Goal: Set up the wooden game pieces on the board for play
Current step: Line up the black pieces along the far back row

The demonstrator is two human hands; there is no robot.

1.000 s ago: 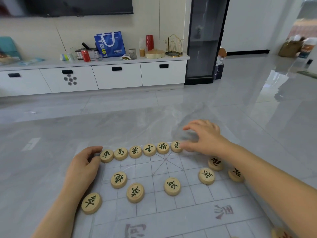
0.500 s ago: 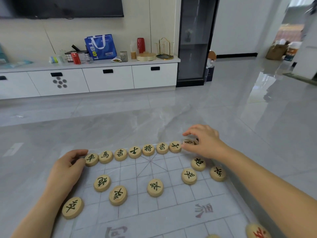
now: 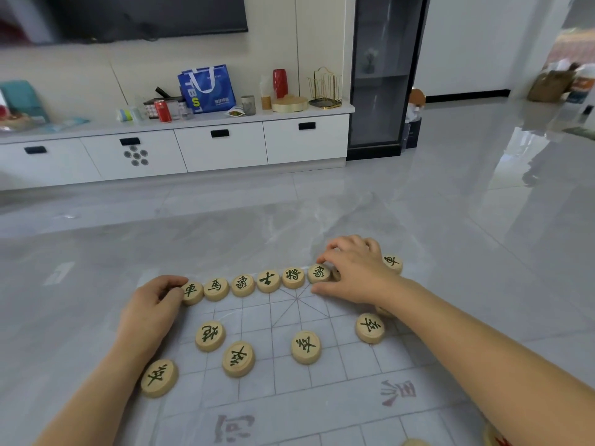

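A translucent gridded board lies on the grey floor. Round wooden pieces with dark characters form a row along its far edge. More pieces lie scattered on the grid nearer me. My left hand has its thumb and curled fingertips against the leftmost piece of the row. My right hand curls over the row's right part, thumb and fingers round a mostly hidden piece. Beyond that hand, one piece sits at the row's right end.
Two red-lettered pieces peek in at the bottom right edge. A low white cabinet with a blue bag and a red can stands along the back wall. Beside it is a dark glass cabinet. Shiny floor surrounds the board.
My right hand has slid over the right part of the far row and now covers a piece that showed before. A piece now shows at the row's right end. My left hand stays at the leftmost piece.
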